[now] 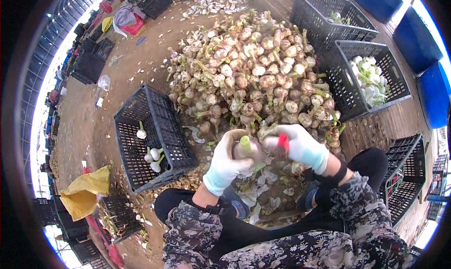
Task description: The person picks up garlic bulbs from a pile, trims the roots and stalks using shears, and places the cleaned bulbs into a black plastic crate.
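Observation:
My left hand [226, 165], in a white and pale-blue glove, is closed around a garlic bulb [250, 151]. The bulb's cut green stem points up between thumb and fingers. Close beside it on the right, my right hand [300, 149] wears a matching glove and grips a small tool with a red handle [283, 141]. Its working end is blurred against the bulb, so I cannot tell what kind of tool it is. Just beyond both hands rises a large heap of soil-stained garlic bulbs [253, 67] with short stems. Papery peelings [268, 177] litter the ground beneath my hands.
A black crate [157, 128] at left holds several cleaned bulbs [155, 155]. Two more crates stand right of the heap: one [399, 85] with many white bulbs, another [329, 29] with a few. A further crate [406, 179] sits by my right knee. Blue barrels [434, 93] line the right side.

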{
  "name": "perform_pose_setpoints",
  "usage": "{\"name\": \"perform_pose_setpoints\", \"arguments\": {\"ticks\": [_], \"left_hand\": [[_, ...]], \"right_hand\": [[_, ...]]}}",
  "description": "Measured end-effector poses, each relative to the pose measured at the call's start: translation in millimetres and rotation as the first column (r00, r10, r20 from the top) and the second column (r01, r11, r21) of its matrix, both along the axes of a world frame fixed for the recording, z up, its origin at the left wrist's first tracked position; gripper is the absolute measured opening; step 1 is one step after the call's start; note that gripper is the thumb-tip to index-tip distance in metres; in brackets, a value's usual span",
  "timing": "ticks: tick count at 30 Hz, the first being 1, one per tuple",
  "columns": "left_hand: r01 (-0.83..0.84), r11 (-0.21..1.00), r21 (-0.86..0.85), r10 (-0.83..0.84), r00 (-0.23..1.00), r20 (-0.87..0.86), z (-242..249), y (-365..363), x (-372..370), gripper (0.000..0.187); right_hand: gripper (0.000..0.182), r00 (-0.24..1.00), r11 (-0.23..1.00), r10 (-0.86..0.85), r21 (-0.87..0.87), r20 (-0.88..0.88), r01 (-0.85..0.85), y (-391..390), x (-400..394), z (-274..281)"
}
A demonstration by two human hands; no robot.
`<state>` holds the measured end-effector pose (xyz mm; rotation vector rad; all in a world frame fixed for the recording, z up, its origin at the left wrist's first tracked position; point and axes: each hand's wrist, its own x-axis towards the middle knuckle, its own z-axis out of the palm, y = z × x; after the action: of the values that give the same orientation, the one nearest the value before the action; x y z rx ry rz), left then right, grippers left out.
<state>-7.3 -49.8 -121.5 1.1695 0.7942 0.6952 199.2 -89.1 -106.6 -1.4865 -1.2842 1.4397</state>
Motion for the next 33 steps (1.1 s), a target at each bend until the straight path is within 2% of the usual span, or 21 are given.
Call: {"name": "perform_pose_setpoints", "arguments": {"ticks": [2,6,8,10,11,12,14,15,16,17,18,19,21,23,25,26,28,29,30,32,33], "left_hand": [[0.016,0.998,-0.053,-0.017,1.000,-0.005,-0.5,-1.2,1.2,0.075],[0.084,0.994,-0.065,-0.081,0.995,0.057,4.6,0.8,-1.9,0.075],[0.100,0.983,-0.151,-0.068,0.976,0.207,2.3,0.7,-0.7,0.074],[0.073,0.982,-0.173,-0.026,0.965,0.260,7.2,-2.2,2.0,0.065],[0.034,0.977,-0.211,0.021,0.967,0.253,12.5,-1.5,4.5,0.058],[-0.005,0.969,-0.247,0.068,0.968,0.243,15.1,-1.5,7.5,0.052],[-0.199,0.889,-0.413,0.277,0.951,0.139,-8.2,-5.2,12.3,0.030],[-0.261,0.889,-0.375,0.312,0.947,0.079,-7.8,-6.5,13.3,0.031],[-0.324,0.885,-0.334,0.351,0.936,0.021,-7.2,-7.8,12.5,0.032],[-0.337,0.873,-0.352,0.386,0.919,0.079,-12.7,-7.0,9.2,0.032],[-0.348,0.862,-0.368,0.421,0.896,0.139,-17.1,-4.0,7.3,0.033],[-0.301,0.884,-0.357,0.389,0.898,0.206,-19.1,-0.9,5.2,0.032],[-0.282,0.869,-0.407,0.406,0.877,0.258,-9.1,-2.1,6.5,0.029],[-0.266,0.882,-0.388,0.393,0.869,0.299,-2.3,-4.9,9.2,0.027],[-0.251,0.877,-0.410,0.401,0.854,0.333,-9.9,-2.4,9.0,0.028],[-0.241,0.869,-0.433,0.413,0.836,0.363,-13.0,-0.9,9.2,0.029],[-0.266,0.890,-0.371,0.396,0.855,0.335,-10.7,-4.8,12.1,0.028],[-0.331,0.876,-0.350,0.417,0.885,0.207,-2.7,-6.9,14.8,0.025],[-0.392,0.865,-0.315,0.435,0.897,0.080,2.6,-6.8,16.2,0.021],[-0.391,0.818,-0.422,0.510,0.832,0.219,-0.2,-2.5,9.9,0.013],[-0.412,0.787,-0.459,0.550,0.806,0.221,-6.5,-3.3,9.4,0.013]], "right_hand": [[0.026,0.920,0.932,-0.013,0.338,0.392,-0.131,-10.2,-15.3,5.9],[0.022,0.984,0.972,-0.017,0.235,0.177,-0.026,-3.3,-4.0,-18.9],[0.019,0.972,0.958,-0.036,0.286,0.231,-0.032,-5.7,-4.3,-21.1],[0.016,0.990,0.974,-0.136,0.179,-0.042,0.142,-13.2,-14.9,-2.8],[0.016,0.985,0.924,-0.162,0.360,0.055,0.132,-16.4,-20.8,-11.3],[0.015,0.984,0.968,-0.150,0.188,-0.097,0.166,-22.3,-31.6,2.6],[0.017,0.991,0.846,-0.099,0.533,0.090,0.036,-26.2,-50.2,-7.3],[0.019,0.964,0.751,-0.089,0.652,0.249,-0.100,-24.7,-53.2,-10.7],[0.019,0.966,0.753,-0.085,0.651,0.245,-0.099,-23.2,-53.8,-11.0],[0.018,0.981,0.942,-0.082,0.308,-0.175,0.134,-21.1,-52.9,-10.7],[0.018,0.818,0.973,-0.229,-0.142,-0.527,0.181,-19.0,-51.0,-10.5],[0.015,0.675,0.965,-0.215,-0.045,-0.706,0.260,-14.6,-49.0,-24.8],[0.015,0.509,0.967,-0.208,-0.098,-0.835,0.235,-14.8,-48.4,-29.7],[0.016,0.448,0.951,-0.276,-0.174,-0.850,0.256,-16.7,-48.1,-26.2],[0.024,0.669,0.961,-0.238,-0.072,-0.704,0.266,-12.6,-41.1,-26.2],[0.024,0.671,0.961,-0.236,-0.069,-0.703,0.266,-12.6,-43.3,-24.8],[0.034,0.937,0.897,-0.288,0.287,-0.200,0.337,-17.1,-57.4,-15.4],[0.039,0.934,0.895,-0.356,0.297,0.027,0.333,-17.1,-66.5,-4.3],[0.031,0.931,0.763,-0.360,0.596,0.067,0.252,-9.1,-70.4,-12.1],[0.023,0.829,0.929,-0.358,-0.069,-0.430,0.365,-12.6,-64.1,-12.5],[0.017,0.681,0.903,-0.372,-0.076,-0.631,0.422,-8.0,-58.8,-29.8]]}}
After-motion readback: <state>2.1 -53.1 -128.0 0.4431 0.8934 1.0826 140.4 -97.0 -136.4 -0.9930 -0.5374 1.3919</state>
